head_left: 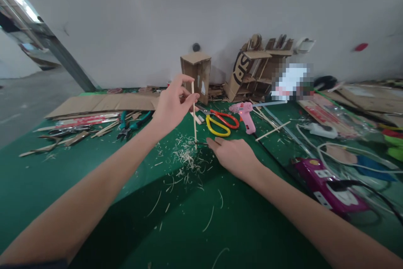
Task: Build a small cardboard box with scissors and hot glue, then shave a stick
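My left hand [176, 103] pinches the upper part of a thin wooden stick [194, 120], which stands nearly upright with its lower end by the table. My right hand [234, 158] is closed around a slim dark tool, perhaps a knife [203, 143]; its narrow end meets the stick near the bottom. Fingers hide most of that tool. Curled wood shavings [188, 158] lie heaped around the stick's foot, with loose slivers strewn nearer me. Just beyond my right hand are scissors [218, 126] with one yellow and one red handle.
A pink glue gun [247, 113] lies right of the scissors. Farther right is a purple power strip [327, 187] with cables. Teal-handled pliers [126, 126] and flat cardboard [103, 105] are at left. A cardboard box [185, 69] and a cardboard shelf [233, 86] stand against the wall.
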`<action>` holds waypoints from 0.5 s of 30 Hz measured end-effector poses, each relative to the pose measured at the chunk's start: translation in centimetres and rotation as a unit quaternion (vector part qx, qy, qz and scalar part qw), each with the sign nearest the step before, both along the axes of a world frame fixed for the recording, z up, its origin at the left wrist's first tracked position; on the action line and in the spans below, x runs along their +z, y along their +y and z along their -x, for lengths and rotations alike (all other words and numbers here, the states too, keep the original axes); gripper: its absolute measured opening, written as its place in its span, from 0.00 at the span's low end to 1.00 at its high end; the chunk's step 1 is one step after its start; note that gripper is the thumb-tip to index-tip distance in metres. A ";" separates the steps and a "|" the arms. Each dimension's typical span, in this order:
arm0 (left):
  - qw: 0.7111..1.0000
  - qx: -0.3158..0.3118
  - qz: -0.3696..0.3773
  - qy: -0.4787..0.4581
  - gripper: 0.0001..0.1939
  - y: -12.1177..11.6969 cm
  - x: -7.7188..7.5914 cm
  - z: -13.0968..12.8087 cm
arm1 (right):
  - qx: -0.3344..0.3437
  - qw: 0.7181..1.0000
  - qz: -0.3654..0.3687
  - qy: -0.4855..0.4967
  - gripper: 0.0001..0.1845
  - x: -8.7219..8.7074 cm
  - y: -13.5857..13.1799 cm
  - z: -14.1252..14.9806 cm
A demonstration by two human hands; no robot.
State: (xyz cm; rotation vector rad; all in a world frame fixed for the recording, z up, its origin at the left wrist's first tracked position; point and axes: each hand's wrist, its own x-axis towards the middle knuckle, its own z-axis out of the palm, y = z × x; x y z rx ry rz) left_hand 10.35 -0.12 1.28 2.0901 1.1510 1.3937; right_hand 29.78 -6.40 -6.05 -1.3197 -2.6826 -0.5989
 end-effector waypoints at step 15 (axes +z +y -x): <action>1.000 -0.006 0.004 0.010 0.15 0.1 -0.1 0.0 | -0.016 0.997 -0.059 0.045 0.25 0.0 0.7 -0.2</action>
